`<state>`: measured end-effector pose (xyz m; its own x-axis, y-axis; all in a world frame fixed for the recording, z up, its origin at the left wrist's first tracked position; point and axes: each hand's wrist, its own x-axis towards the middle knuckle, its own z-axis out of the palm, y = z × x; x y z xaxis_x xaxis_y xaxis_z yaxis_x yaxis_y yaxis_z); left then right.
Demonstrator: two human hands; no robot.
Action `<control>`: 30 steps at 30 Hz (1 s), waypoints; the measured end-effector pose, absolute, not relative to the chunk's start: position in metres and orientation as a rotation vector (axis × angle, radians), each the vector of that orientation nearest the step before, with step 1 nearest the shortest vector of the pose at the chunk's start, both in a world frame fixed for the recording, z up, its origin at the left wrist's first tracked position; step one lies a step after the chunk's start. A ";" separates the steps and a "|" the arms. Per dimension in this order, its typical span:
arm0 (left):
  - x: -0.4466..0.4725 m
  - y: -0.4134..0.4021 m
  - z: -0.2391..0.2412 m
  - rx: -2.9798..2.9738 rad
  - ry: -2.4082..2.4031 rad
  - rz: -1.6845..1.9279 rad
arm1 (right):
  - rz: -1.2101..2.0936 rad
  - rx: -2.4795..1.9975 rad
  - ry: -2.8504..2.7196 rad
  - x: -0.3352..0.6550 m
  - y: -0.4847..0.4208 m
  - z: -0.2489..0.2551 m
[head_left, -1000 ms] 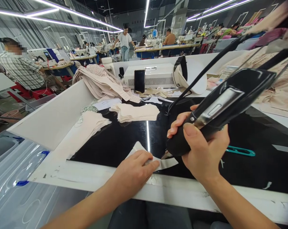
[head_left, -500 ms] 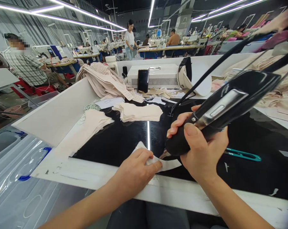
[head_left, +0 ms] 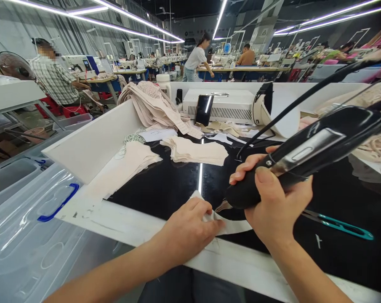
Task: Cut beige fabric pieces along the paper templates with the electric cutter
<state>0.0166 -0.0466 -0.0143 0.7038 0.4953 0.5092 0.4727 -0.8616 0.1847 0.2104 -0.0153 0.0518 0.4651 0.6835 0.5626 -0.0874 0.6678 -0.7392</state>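
My right hand (head_left: 275,202) is wrapped round a black corded handheld tool (head_left: 307,151) with a silver lever along its body. Its narrow metal tip points down and left, at the edge of a small white fabric piece (head_left: 236,226). Thumb and fingers of my left hand (head_left: 196,223) pinch that fabric against the glossy black work surface (head_left: 165,193), close beside the tip. Part of the cloth is hidden under my left fingers. Right of my right hand lie teal-handled thread snips (head_left: 346,227).
Stacks of pale cut fabric (head_left: 198,150) lie beyond my hands, with a bundle of beige strips (head_left: 149,103) behind. A phone (head_left: 204,110) leans on a white vented box (head_left: 222,103). Clear plastic bins (head_left: 22,235) stand at the left. Co-workers (head_left: 53,71) are farther off.
The view has shifted, so the table items appear farther right. Both hands keep their hold on the fabric and the tool. A standing co-worker in the background now leans over a table.
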 end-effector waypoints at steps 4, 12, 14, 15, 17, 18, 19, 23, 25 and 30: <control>0.019 -0.047 -0.017 2.878 0.824 0.812 | 0.536 -0.692 -0.994 0.210 -0.013 0.050; 0.002 -0.031 -0.011 2.749 1.020 0.902 | 0.473 -0.725 -0.991 0.227 -0.011 0.052; -0.004 -0.022 -0.007 2.711 1.216 0.829 | 0.464 -0.768 -0.984 0.235 -0.011 0.052; -0.006 -0.018 -0.006 2.695 1.295 0.785 | 0.458 -0.792 -0.984 0.239 -0.011 0.052; -0.007 -0.010 -0.004 2.674 1.381 0.713 | 0.446 -0.842 -1.004 0.248 -0.011 0.052; -0.007 -0.007 -0.004 2.669 1.390 0.688 | 0.436 -0.867 -1.022 0.254 -0.010 0.051; -0.006 -0.005 -0.005 2.664 1.387 0.670 | 0.425 -0.896 -1.040 0.261 -0.009 0.051; -0.001 0.001 -0.004 2.573 1.354 0.647 | 0.217 -0.977 -0.954 0.291 -0.012 0.043; 0.001 0.004 -0.001 2.451 1.349 0.640 | 0.028 -0.976 -0.775 0.303 -0.020 0.034; 0.010 0.011 0.017 2.042 1.277 0.665 | 0.164 -1.199 -1.142 0.318 -0.059 0.005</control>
